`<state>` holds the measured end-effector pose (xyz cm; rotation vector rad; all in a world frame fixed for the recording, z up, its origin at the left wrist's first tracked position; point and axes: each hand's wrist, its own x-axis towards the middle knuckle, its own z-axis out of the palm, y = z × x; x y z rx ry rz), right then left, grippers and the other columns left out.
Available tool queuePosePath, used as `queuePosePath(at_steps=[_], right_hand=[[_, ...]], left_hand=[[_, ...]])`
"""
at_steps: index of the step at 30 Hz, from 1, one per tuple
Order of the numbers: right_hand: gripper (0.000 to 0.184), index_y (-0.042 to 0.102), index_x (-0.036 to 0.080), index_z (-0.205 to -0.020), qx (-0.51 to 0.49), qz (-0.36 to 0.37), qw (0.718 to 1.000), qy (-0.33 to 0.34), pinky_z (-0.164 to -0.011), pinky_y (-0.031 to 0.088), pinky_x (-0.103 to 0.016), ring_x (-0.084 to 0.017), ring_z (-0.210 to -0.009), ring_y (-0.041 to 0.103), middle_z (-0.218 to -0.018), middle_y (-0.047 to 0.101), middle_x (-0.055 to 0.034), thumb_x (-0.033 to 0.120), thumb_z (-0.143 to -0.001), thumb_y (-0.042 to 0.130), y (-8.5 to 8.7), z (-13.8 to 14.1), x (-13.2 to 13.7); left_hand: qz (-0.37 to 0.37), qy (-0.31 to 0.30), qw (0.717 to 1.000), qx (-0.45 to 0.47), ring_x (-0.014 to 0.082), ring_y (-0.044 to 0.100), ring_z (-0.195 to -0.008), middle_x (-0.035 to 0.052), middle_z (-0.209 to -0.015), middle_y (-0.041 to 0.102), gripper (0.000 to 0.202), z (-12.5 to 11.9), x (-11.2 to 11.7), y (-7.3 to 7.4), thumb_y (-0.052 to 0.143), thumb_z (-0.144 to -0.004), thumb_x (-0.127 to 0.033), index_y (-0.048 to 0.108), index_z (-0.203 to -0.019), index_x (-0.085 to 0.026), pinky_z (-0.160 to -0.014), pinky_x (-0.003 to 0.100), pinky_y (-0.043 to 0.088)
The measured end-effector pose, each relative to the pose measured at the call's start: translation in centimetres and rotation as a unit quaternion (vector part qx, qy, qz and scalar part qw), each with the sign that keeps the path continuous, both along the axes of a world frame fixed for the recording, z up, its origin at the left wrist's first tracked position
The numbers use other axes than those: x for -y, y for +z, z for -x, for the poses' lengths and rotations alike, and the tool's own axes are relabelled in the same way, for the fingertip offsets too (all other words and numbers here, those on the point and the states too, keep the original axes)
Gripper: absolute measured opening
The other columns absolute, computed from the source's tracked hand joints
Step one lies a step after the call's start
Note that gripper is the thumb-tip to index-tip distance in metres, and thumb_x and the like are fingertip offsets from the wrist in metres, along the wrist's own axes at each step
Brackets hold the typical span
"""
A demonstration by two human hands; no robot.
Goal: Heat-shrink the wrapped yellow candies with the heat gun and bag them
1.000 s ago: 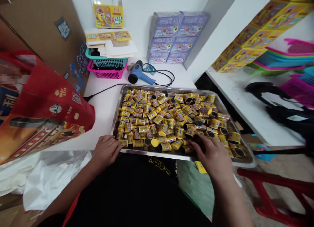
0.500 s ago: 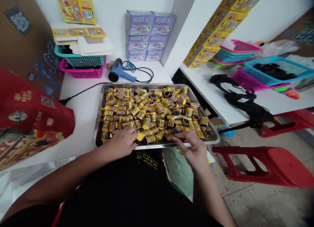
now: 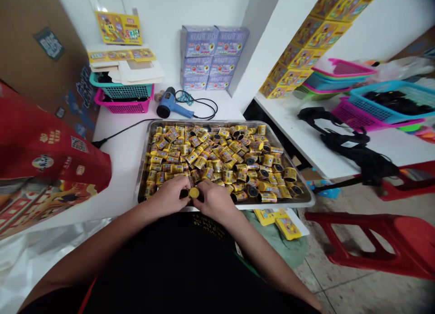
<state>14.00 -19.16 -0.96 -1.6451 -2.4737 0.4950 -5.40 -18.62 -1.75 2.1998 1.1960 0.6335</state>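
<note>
Yellow round piece (image 3: 194,193) between both hands, front edge of steel tray (image 3: 307,197).
Left hand (image 3: 171,194) and right hand (image 3: 217,200) both narrow, fingertips drawn in around it; can't tell which one grips. Printed yellow cylinders (image 3: 226,156) piled loose across the tray, some black ends showing. Tray on white surface (image 3: 122,157); blue heat gun (image 3: 170,104) lying just behind, cable looped right.
</note>
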Motion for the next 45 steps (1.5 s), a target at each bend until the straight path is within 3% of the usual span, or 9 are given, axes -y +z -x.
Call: queuePosePath(at_steps=[8, 11, 14, 18, 23, 29, 35, 41, 45], right_hand=[[0.02, 0.068, 0.02, -0.078, -0.226, 0.006, 0.971, -0.083, -0.06, 0.04, -0.027, -0.016, -0.065, 0.059, -0.074, 0.066, -0.0017, 0.04, -0.081, 0.07, 2.2, -2.6, -2.1], [0.032, 0.069, 0.02, -0.076, -0.191, 0.031, 0.972, -0.133, -0.058, 0.037, -0.029, -0.017, -0.061, 0.056, -0.065, 0.063, -0.001, 0.051, -0.084, 0.068, 4.3, -3.9, -5.3], [0.038, 0.072, 0.02, -0.079, -0.111, 0.034, 0.98, -0.16, -0.06, 0.038, -0.03, -0.018, -0.063, 0.057, -0.065, 0.064, -0.0026, 0.056, -0.087, 0.067, 5.4, -5.2, -8.6], [0.03, 0.074, 0.019, -0.085, -0.062, -0.081, 0.973, -0.208, -0.065, 0.042, -0.03, -0.019, -0.071, 0.06, -0.079, 0.07, -0.0057, 0.048, -0.088, 0.068, 4.1, -8.7, -11.2], [0.022, 0.076, 0.019, -0.095, -0.081, -0.045, 0.981, -0.172, -0.074, 0.048, -0.03, -0.018, -0.078, 0.063, -0.088, 0.073, -0.0034, 0.03, -0.077, 0.08, 1.6, -12.1, -12.2], [0.032, 0.073, 0.018, -0.11, -0.068, 0.004, 0.99, -0.124, -0.073, 0.048, -0.027, -0.018, -0.079, 0.066, -0.09, 0.074, -0.0031, 0.025, -0.08, 0.08, 1.0, -9.4, -12.5], [0.02, 0.07, 0.017, -0.102, -0.016, -0.078, 0.987, -0.14, -0.078, 0.046, -0.028, -0.02, -0.088, 0.065, -0.102, 0.072, -0.0082, 0.034, -0.09, 0.074, 1.2, -7.1, -10.2], [0.022, 0.074, 0.015, -0.097, 0.021, -0.138, 0.953, -0.269, -0.087, 0.048, -0.031, -0.024, -0.102, 0.065, -0.109, 0.071, -0.0139, 0.035, -0.096, 0.065, 2.8, -14.6, -10.5], [0.039, 0.073, 0.01, -0.116, 0.117, -0.064, 0.91, -0.393, -0.085, 0.049, -0.035, -0.031, -0.109, 0.067, -0.121, 0.07, -0.022, 0.042, -0.1, 0.058, 3.1, -19.1, -11.7]], left_hand=[[0.04, 0.014, 0.995, 0.088, 0.0114, 0.056, -0.068, -0.0034, -0.079, 0.061, 0.016, 0.9, -1.3, 2.8, 0.069, -0.076, -0.012, 0.061, -0.088, -0.019, -0.063, 0.023, 0.044], [0.077, -0.004, 0.993, 0.093, 0.012, 0.058, -0.068, -0.0032, -0.079, 0.062, 0.018, 0.0, -3.8, 3.8, 0.073, -0.077, -0.017, 0.062, -0.091, -0.018, -0.065, 0.024, 0.047], [-0.009, 0.046, 0.999, 0.001, 0.0173, 0.063, -0.081, 0.0038, -0.092, 0.066, 0.014, -1.1, -6.2, 4.1, 0.07, -0.081, -0.013, 0.064, -0.093, -0.017, -0.075, 0.031, 0.052], [-0.149, 0.085, 0.98, -0.105, 0.0235, 0.064, -0.098, 0.0094, -0.101, 0.065, 0.01, -0.6, -7.1, 3.7, 0.059, -0.089, -0.012, 0.067, -0.094, -0.017, -0.086, 0.037, 0.052], [-0.17, 0.06, 0.975, -0.126, 0.025, 0.061, -0.099, 0.0075, -0.092, 0.064, 0.006, 0.9, -7.0, 2.4, 0.065, -0.091, -0.022, 0.069, -0.091, -0.019, -0.089, 0.038, 0.052], [-0.2, 0.015, 0.965, -0.168, 0.0263, 0.059, -0.101, 0.0114, -0.098, 0.066, 0.018, -2.4, -11.4, 3.1, 0.054, -0.097, -0.018, 0.071, -0.094, -0.015, -0.101, 0.044, 0.046], [-0.185, -0.038, 0.943, -0.275, 0.0309, 0.054, -0.111, 0.0187, -0.114, 0.068, 0.028, -7.2, -17.6, 3.5, 0.048, -0.091, -0.007, 0.072, -0.106, -0.011, -0.101, 0.045, 0.041], [-0.155, -0.028, 0.926, -0.342, 0.0355, 0.051, -0.115, 0.0258, -0.113, 0.067, 0.028, -9.0, -20.9, 2.4, 0.051, -0.088, -0.007, 0.073, -0.103, -0.003, -0.091, 0.047, 0.037], [-0.152, 0.019, 0.922, -0.355, 0.0376, 0.05, -0.119, 0.0268, -0.114, 0.067, 0.028, -8.5, -20.7, 3.1, 0.05, -0.091, -0.008, 0.075, -0.102, -0.003, -0.091, 0.046, 0.036]])
